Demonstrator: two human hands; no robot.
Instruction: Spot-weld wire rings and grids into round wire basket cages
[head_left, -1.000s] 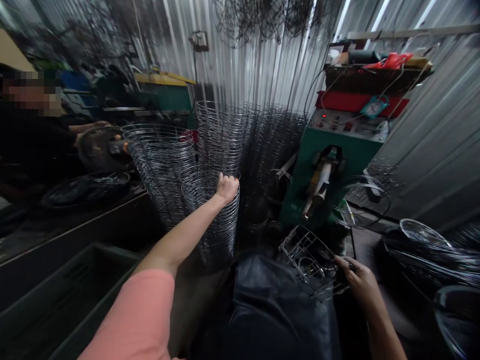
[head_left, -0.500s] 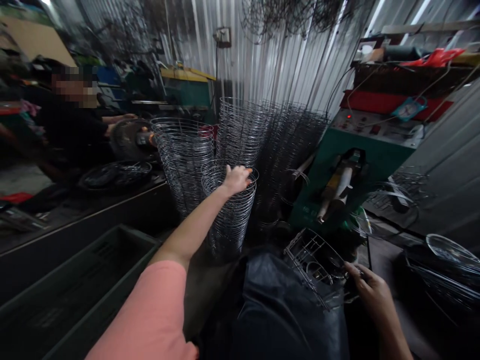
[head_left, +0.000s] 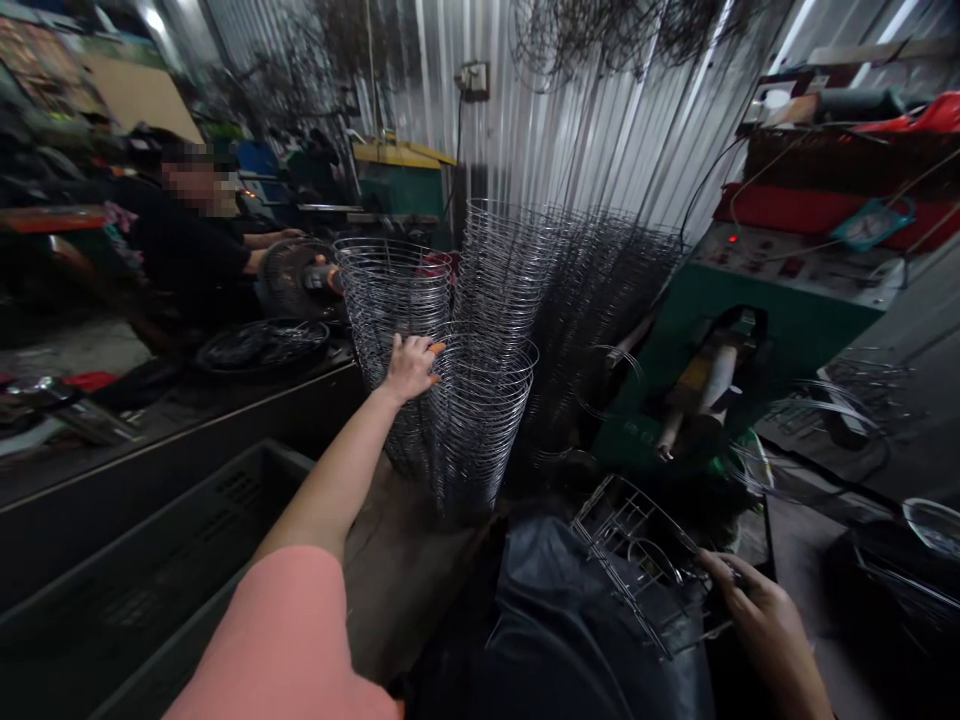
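My left hand reaches forward, fingers and thumb apart, beside the left rim of the front stack of wire rings. Orange coverings sit on some fingertips. Whether it touches the top ring I cannot tell. Behind it stands a taller wire stack. My right hand is closed on the right side of a small welded wire rack, made of a grid of rods with a ring inside. That rack rests tilted over the dark apron on my lap.
More wire stacks stand against the corrugated wall. A green machine with a protruding rod is on the right. A dark plastic crate lies at lower left. A co-worker sits at the far left near a round pan of wire parts.
My left hand has moved left across the front stack, from above its top to its left rim. The view has turned slightly left. My right hand still holds the wire rack.
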